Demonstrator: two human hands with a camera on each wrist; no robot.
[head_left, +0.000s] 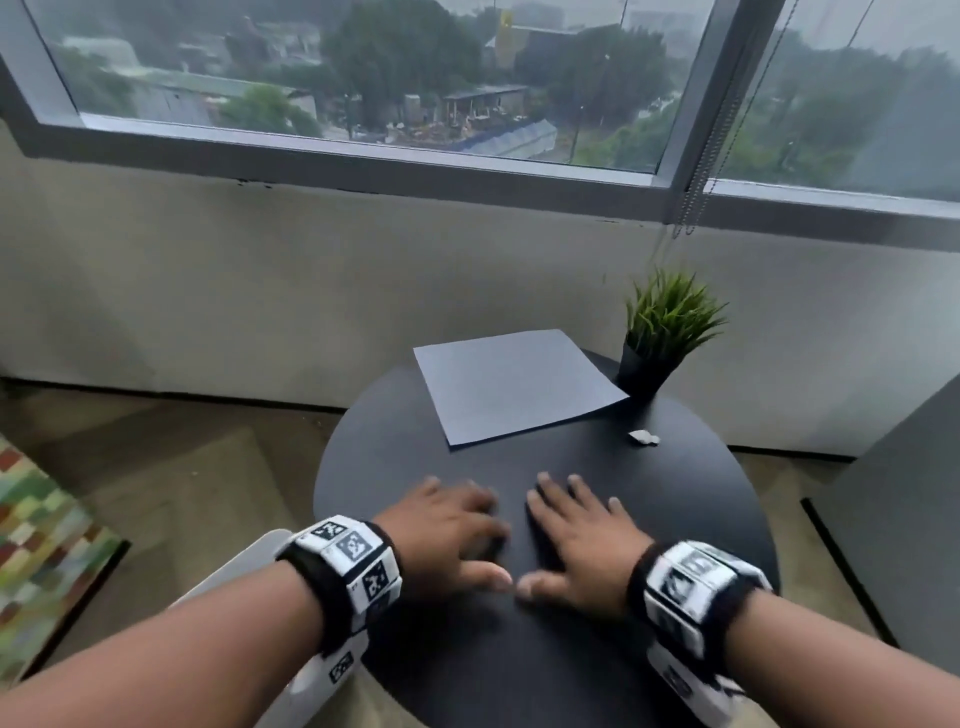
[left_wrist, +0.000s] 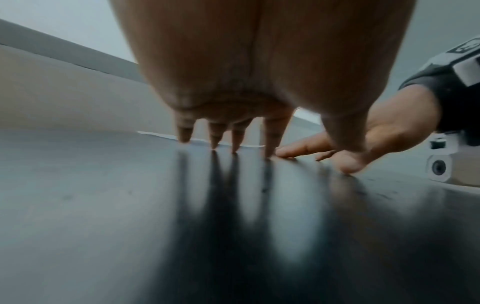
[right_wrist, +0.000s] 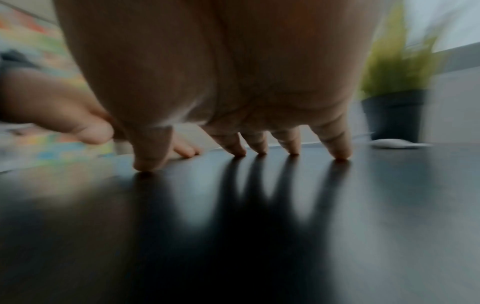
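Observation:
Both hands rest palm down, side by side, on a round black table (head_left: 691, 519). My left hand (head_left: 447, 530) spreads its fingers, and in the left wrist view its fingertips (left_wrist: 214, 144) touch the tabletop (left_wrist: 103, 205). My right hand (head_left: 576, 535) lies the same way, its fingertips (right_wrist: 340, 154) on the dark surface (right_wrist: 402, 205). The two thumbs nearly meet. Neither hand holds anything. A flat grey sheet of paper (head_left: 514, 384) lies beyond the hands at the table's far side, its edge (left_wrist: 161, 134) low in the left wrist view.
A small green plant in a black pot (head_left: 660, 343) stands at the table's far right, also in the right wrist view as the pot (right_wrist: 392, 117). A small white scrap (head_left: 644, 437) lies near it. A wall and window are behind; a multicoloured rug (head_left: 36, 551) lies on the floor at left.

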